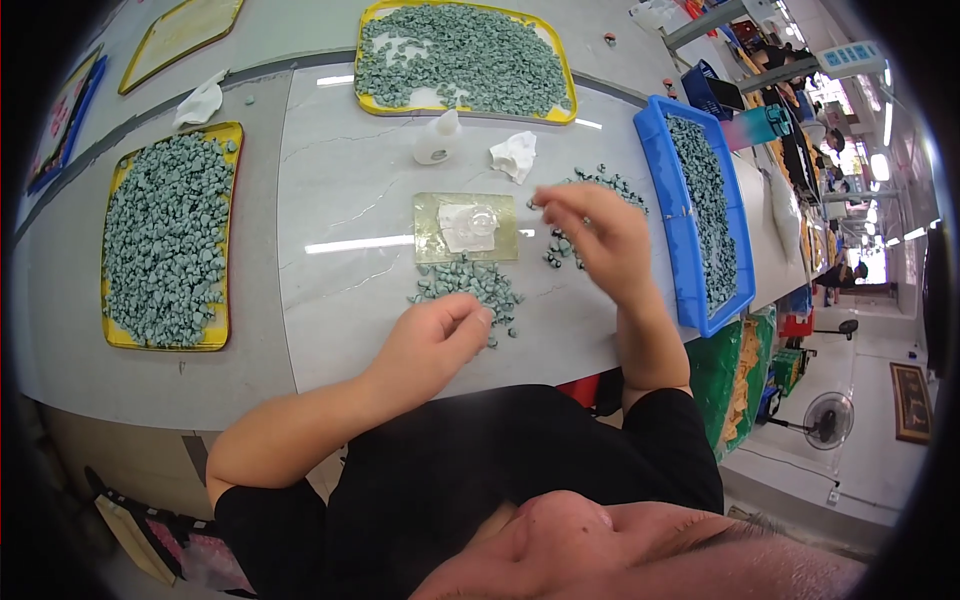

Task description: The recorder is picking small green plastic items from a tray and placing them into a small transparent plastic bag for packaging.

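My left hand [437,336] is closed in a pinch at the near edge of a small pile of grey-green pieces [468,283]; whatever lies between its fingertips is hidden. My right hand [603,238] is raised above the table, thumb and forefinger pressed together, with a dark speck at their tips too small to name. Beneath and beside it lie scattered green pieces with dark parts [622,187]. Between the hands sits a translucent yellowish pad [427,240], bearing a white sheet [462,238] with a clear, shiny blob [483,221].
A white squeeze bottle [437,141] and crumpled tissue [514,155] stand beyond the pad. Yellow trays of green pieces lie left [234,190] and at the back [566,80]. At right is a blue bin [657,180] of pieces, with a teal-topped bottle [757,127] behind it.
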Demonstrator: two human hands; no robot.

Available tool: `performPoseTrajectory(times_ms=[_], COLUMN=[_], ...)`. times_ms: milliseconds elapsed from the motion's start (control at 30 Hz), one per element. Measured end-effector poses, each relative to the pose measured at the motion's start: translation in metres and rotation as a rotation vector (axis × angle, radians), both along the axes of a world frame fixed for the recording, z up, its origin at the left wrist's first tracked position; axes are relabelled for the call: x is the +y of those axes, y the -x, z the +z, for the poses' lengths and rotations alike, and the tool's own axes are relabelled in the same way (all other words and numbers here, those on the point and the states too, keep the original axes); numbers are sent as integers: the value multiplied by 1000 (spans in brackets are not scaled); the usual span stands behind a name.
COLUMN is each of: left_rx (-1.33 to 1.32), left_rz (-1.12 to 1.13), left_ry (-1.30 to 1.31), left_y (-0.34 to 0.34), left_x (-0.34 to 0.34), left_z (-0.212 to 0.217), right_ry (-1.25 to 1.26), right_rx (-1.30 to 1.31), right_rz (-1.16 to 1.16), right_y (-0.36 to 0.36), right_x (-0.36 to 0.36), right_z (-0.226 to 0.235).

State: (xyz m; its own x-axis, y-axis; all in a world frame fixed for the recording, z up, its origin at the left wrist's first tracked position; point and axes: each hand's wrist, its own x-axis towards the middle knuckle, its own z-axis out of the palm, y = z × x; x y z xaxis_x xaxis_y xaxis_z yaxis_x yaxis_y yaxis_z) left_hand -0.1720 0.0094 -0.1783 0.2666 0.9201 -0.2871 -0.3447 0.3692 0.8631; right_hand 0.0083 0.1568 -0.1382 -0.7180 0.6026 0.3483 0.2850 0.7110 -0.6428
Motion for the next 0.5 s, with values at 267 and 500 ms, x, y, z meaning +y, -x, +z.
performPoseTrajectory(times_ms=[267,500], left_rx=[154,-290], left_rz=[-78,134], left_ry=[69,76], left_y=[-3,2], left_x=[8,16], left_z=[8,9], right_ry=[-91,-416], right_rx=[-330,-480], right_rz=[-200,-134], right_y=[-20,-12], right_x=[18,22], right_z=[-18,-32])
